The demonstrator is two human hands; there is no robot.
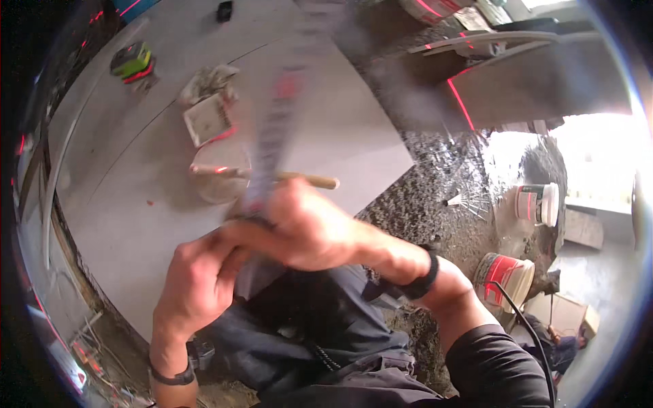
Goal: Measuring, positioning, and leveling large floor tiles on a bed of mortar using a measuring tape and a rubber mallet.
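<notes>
Both my hands are closed together on a long pale strip with dark and red marks (273, 136), which looks like a measuring tape but is smeared by motion. It runs from below my hands up to the top of the view. My right hand (303, 224) wraps round it above, and my left hand (197, 275) grips lower, its fingertips partly hidden. Just beyond them a wooden-handled tool (320, 181) lies across a round, see-through object (212, 189) on a large grey slab (354, 146). The strip hides the tool's middle.
On the slab stand a square white tub (207, 121), crumpled wrapping (209, 83), a green-and-black device (131, 61) and a small black object (224, 11). Right, on wet rough ground, are a wire whisk-like tool (466, 202) and buckets (505, 280) (537, 204). Another person (561, 350) is at lower right.
</notes>
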